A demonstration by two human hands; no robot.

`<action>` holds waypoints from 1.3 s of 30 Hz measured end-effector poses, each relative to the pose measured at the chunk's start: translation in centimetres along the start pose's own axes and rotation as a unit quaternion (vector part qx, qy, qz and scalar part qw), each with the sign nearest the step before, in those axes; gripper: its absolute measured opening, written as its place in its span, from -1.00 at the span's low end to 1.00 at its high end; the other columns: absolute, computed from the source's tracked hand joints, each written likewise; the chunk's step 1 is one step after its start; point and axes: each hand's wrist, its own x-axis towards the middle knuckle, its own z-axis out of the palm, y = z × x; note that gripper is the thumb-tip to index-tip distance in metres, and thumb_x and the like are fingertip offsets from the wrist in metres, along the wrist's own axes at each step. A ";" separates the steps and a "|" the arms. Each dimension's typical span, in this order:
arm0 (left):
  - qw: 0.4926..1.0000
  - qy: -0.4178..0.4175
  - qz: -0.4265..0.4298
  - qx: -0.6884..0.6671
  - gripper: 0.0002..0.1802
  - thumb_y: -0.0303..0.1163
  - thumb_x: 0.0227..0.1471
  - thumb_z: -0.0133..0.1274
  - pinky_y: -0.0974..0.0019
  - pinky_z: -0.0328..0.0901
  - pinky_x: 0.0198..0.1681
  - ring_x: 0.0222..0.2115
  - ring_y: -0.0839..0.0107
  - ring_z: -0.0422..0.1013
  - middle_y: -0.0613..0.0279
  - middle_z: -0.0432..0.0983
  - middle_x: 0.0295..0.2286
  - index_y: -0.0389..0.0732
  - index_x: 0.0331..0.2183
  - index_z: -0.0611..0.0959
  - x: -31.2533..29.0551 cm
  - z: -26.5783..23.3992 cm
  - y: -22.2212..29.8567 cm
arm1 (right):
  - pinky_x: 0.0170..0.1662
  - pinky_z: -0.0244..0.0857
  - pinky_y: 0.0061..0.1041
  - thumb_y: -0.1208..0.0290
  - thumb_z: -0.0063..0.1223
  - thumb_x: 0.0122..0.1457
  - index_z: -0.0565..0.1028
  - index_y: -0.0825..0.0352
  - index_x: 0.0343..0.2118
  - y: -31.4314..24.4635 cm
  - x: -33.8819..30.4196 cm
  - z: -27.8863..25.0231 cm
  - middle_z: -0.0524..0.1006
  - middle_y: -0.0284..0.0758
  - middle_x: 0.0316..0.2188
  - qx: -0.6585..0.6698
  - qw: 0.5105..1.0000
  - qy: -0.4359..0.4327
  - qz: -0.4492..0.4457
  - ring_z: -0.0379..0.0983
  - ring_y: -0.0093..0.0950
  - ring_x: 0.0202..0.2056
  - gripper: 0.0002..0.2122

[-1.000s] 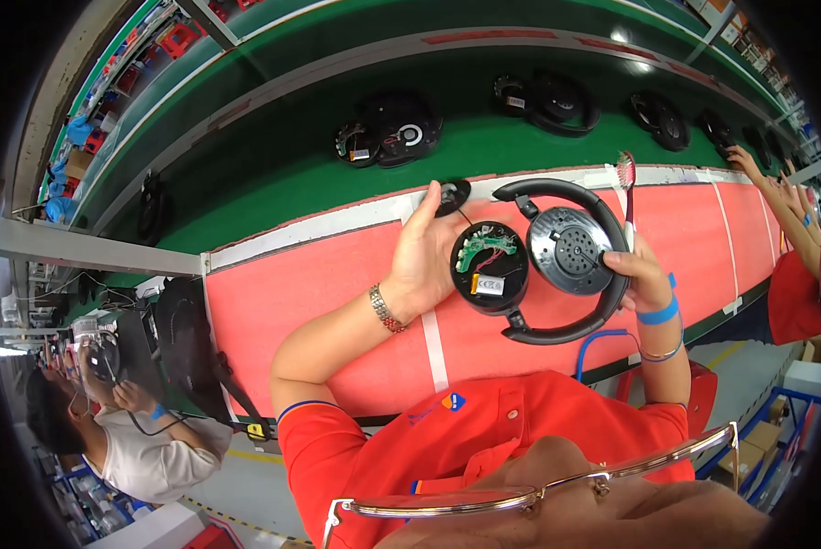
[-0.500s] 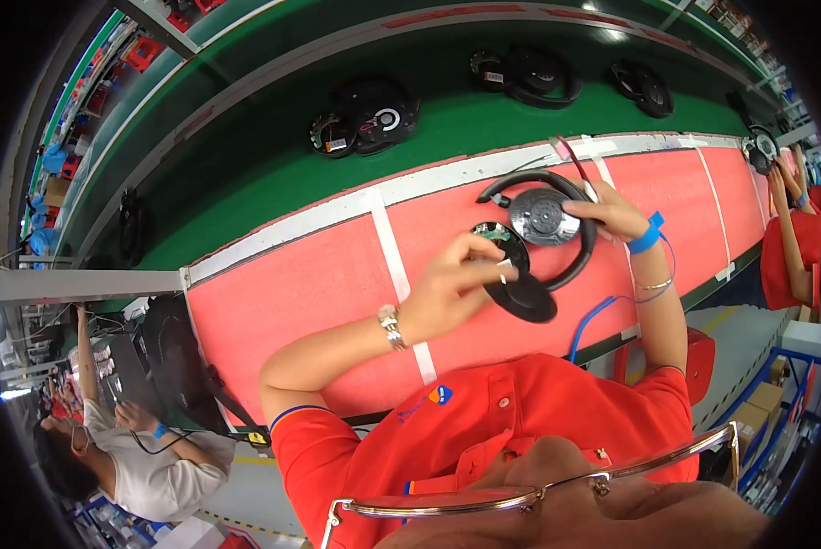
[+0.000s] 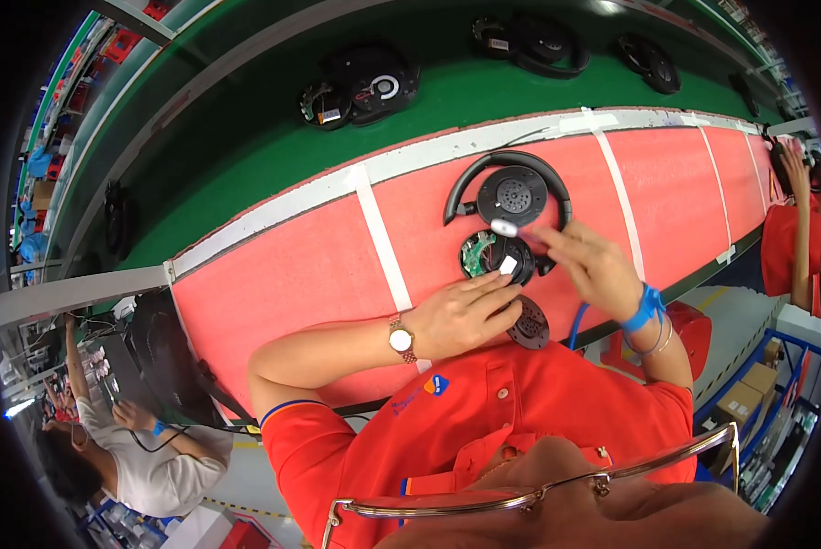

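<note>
Left hand [image 3: 461, 316] lies flat and open on the red desk [image 3: 291, 293], fingertips pressing the open earcup [image 3: 494, 256] of a black headset [image 3: 509, 192], where a green circuit board shows. Right hand [image 3: 589, 267] pinches a small silvery tool [image 3: 504, 227] between thumb and forefinger, its tip over the same earcup. A loose round black cover [image 3: 527, 323] lies just beside the left hand, near the desk's front edge. White tape strips [image 3: 385, 240] cross the desk. Beyond, more black headsets [image 3: 360, 89] sit on a green belt [image 3: 246, 156], well apart. Another person's arm [image 3: 794, 178] reaches in at far right.
</note>
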 end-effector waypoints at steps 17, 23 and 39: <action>1.000 -0.016 0.015 -0.004 -0.68 -0.43 -0.14 0.06 0.20 0.33 0.02 -0.08 0.10 0.41 -0.09 0.43 -0.11 -0.31 -0.24 0.55 -0.3 0.6 0.6 | -0.56 0.33 -0.41 0.53 0.07 -0.03 0.48 0.19 -0.04 -1.9 -2.2 2.4 0.39 -0.29 -0.57 -0.131 0.990 -0.024 -0.050 0.41 -0.33 -0.60 -0.60; 1.000 -0.009 0.014 -0.001 -0.68 -0.43 -0.14 0.06 0.21 0.33 0.02 -0.09 0.11 0.42 -0.08 0.44 -0.12 -0.29 -0.24 0.56 -0.1 0.3 0.6 | -0.57 0.31 -0.36 0.54 0.03 0.01 0.49 0.14 -0.05 -1.5 -2.0 2.0 0.40 -0.25 -0.58 -0.126 0.992 0.007 -0.008 0.42 -0.27 -0.60 -0.62; 1.000 -0.021 0.008 0.006 -0.69 -0.42 -0.14 0.07 0.21 0.32 0.04 -0.07 0.12 0.41 -0.08 0.44 -0.12 -0.32 -0.27 0.56 -0.2 0.5 0.9 | -0.40 0.26 -0.50 0.54 0.06 0.09 0.46 0.35 -0.07 2.1 -0.2 -0.9 0.43 -0.21 -0.47 -0.008 0.995 0.086 0.047 0.39 -0.41 -0.47 -0.69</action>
